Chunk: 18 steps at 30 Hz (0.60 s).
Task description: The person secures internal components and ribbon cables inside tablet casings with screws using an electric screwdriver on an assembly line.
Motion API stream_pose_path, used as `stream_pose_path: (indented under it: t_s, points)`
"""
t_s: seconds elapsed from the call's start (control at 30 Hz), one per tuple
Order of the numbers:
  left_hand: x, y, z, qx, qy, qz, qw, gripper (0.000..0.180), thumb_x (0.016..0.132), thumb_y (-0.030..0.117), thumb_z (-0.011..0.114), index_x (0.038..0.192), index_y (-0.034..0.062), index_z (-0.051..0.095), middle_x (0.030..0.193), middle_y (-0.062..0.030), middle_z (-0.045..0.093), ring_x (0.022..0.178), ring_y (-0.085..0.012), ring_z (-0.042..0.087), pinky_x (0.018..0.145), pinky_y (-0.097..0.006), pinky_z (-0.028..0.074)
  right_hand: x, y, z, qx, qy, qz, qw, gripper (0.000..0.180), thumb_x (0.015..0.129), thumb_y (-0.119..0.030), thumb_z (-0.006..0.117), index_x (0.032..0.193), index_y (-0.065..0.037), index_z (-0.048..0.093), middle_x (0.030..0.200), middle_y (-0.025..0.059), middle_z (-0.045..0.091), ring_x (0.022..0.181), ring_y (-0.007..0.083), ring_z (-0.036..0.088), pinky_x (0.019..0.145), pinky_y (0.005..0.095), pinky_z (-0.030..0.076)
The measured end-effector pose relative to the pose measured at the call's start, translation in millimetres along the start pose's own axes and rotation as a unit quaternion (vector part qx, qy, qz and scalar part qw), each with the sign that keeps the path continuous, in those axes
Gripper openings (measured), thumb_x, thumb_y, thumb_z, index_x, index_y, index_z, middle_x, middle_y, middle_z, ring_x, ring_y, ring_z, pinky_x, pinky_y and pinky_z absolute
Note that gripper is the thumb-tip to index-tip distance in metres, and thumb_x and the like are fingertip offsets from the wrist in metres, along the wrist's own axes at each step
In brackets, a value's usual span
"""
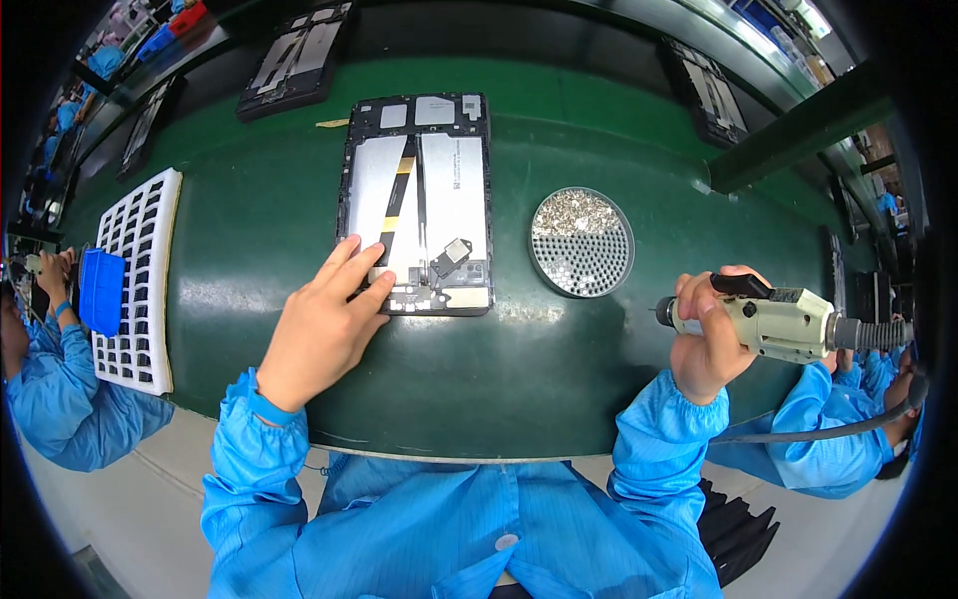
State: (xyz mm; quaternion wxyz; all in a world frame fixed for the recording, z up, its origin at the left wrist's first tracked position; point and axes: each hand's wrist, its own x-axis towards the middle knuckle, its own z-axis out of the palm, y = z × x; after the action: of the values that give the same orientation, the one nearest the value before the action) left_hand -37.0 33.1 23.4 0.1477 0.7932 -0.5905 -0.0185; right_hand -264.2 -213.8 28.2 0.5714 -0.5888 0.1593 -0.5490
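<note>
We're looking at a long dark green conveyor belt [519, 359] filling the middle of the frame, a bit glossy with soft overhead light bouncing off it. A green metal bar [798, 130] cuts in at the upper right. Pale grey smooth floor [120, 499] shows along the bottom left, and the upper left is just a cluttered, blurry stretch of workstations.

We look straight down from head height onto the green bench [519, 349], close above our own forearms; the fisheye bends the bench edges toward the picture's rim.
</note>
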Motion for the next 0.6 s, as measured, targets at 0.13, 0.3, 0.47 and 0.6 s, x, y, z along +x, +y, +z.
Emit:
stream_pose_path:
  t_s: [0.13, 0.3, 0.47, 0.6]
  points:
    - [2.5, -13.3, -12.2, -0.077, -0.022, 0.014, 0.997, 0.039, 0.064, -0.001, 0.076, 0.102, 0.0007, 0.068, 0.123, -0.0178, 0.056, 0.123, -0.0377, 0.048, 0.096, -0.042, 0.047, -2.1, -1.7, -0.5, -0.015, 0.015, 0.005, 1.0, 0.03, 0.072, 0.004, 0.054, 0.102, 0.002, 0.052, 0.07, 0.0097, 0.054, 0.054, 0.0181, 0.051, 0.055, 0.0329, 0.043]
    - [1.9, -35.9, -21.3, -0.16, -0.069, 0.042, 0.984, 0.034, 0.067, -0.001, 0.074, 0.101, 0.0006, 0.069, 0.123, -0.0173, 0.056, 0.122, -0.0369, 0.048, 0.097, -0.04, 0.046, -3.2, -2.7, -1.0, -0.001, 0.017, 0.015, 1.0, 0.03, 0.071, 0.005, 0.054, 0.102, 0.002, 0.053, 0.071, 0.0103, 0.054, 0.054, 0.0181, 0.051, 0.056, 0.033, 0.044]
    - [15.2, -12.0, -26.8, -0.11, -0.013, 0.051, 0.993, 0.031, 0.067, 0.006, 0.076, 0.096, -0.0013, 0.066, 0.114, -0.0168, 0.058, 0.115, -0.0362, 0.053, 0.092, -0.039, 0.047, -2.1, -0.2, 2.9, -0.039, 0.009, 0.026, 0.999, 0.029, 0.074, 0.001, 0.051, 0.103, 0.0, 0.05, 0.065, 0.0072, 0.049, 0.055, 0.016, 0.045, 0.062, 0.0366, 0.04]
    - [41.9, 17.4, 1.4, -0.092, 0.101, 0.055, 0.989, 0.031, 0.068, 0.008, 0.076, 0.094, -0.0026, 0.062, 0.099, -0.0155, 0.056, 0.093, -0.0326, 0.056, 0.08, -0.039, 0.047, -2.4, -0.2, -2.7, -0.03, 0.02, 0.028, 0.999, 0.029, 0.073, 0.004, 0.052, 0.102, 0.001, 0.052, 0.068, 0.0092, 0.052, 0.055, 0.0172, 0.048, 0.058, 0.0348, 0.042]
